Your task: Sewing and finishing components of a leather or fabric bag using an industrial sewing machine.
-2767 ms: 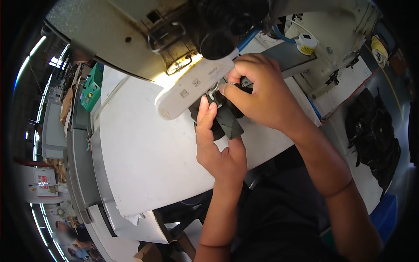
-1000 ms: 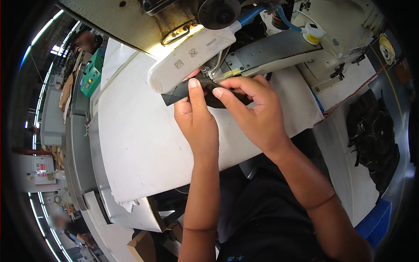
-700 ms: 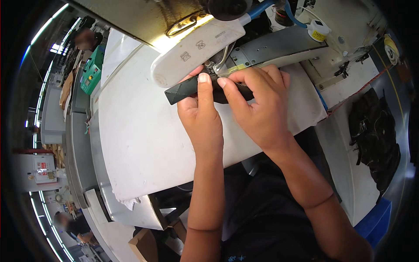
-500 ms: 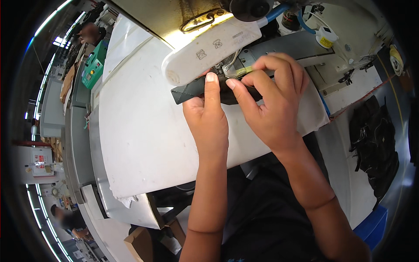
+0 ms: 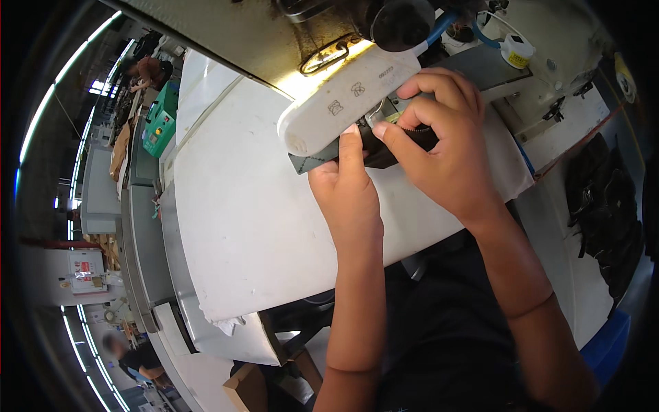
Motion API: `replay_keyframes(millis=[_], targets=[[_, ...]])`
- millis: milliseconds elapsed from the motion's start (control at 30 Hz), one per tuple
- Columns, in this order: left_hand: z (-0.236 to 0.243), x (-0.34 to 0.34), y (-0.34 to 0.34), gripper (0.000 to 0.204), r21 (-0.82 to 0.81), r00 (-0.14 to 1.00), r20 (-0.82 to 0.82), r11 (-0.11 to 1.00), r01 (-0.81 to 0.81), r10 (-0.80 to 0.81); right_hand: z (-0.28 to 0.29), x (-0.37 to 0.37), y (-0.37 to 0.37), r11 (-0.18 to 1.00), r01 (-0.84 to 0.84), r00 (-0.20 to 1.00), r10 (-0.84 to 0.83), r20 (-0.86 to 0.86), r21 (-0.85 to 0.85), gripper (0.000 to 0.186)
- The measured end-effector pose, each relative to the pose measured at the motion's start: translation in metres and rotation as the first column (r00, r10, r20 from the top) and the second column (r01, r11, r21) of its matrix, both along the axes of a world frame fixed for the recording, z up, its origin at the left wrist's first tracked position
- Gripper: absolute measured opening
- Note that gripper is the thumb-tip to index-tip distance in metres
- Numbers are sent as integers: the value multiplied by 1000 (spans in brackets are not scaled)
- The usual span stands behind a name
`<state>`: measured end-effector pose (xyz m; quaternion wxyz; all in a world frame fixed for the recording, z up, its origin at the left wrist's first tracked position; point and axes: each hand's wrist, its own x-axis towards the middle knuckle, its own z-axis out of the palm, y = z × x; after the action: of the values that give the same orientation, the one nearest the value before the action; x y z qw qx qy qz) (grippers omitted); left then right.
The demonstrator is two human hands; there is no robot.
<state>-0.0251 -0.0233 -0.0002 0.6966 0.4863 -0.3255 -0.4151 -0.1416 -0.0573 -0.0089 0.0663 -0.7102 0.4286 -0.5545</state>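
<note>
A dark strip of material (image 5: 312, 161) lies on the white table (image 5: 247, 226) under the cream arm of a sewing machine (image 5: 343, 99). My left hand (image 5: 349, 189) presses flat on the strip, its forefinger stretched toward the needle area. My right hand (image 5: 439, 147) curls over the strip's right part, thumb and fingers pinching it just beside the machine's foot. The right end of the strip is hidden under my right hand.
A pile of dark pieces (image 5: 611, 206) lies at the right. A small white bottle (image 5: 515, 49) stands on the machine bed. A green box (image 5: 159, 123) sits far left. A cardboard box (image 5: 247, 388) is under the table, and a person (image 5: 134, 353) stands far off at lower left.
The dark piece went from being held folded in both hands to lying flat under the machine arm. Both hands slid with it toward the needle; the view moved closer.
</note>
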Motion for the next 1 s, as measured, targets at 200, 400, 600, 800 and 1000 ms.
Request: replay_keyframes(millis=[200, 400, 600, 800, 1000], targets=[[-3, -2, -2, 21, 18, 999, 38, 1000, -25, 24, 0, 0, -3, 1000, 18, 1000, -18, 1, -12, 22], [-12, -6, -4, 26, -34, 994, 97, 999, -42, 45, 2, 3, -5, 999, 33, 999, -34, 25, 36, 22], [-32, -15, -10, 37, -116, 959, 229, 983, -143, 167, 2, 1, -6, 999, 33, 998, -35, 48, 40, 25], [-39, -22, -12, 40, -70, 962, 166, 976, -206, 216, 2, 1, -7, 999, 24, 999, -25, 28, 27, 25], [-32, -18, -10, 38, -58, 960, 200, 980, -189, 197, 1, 1, -7, 998, 32, 999, -31, -19, 47, 23]])
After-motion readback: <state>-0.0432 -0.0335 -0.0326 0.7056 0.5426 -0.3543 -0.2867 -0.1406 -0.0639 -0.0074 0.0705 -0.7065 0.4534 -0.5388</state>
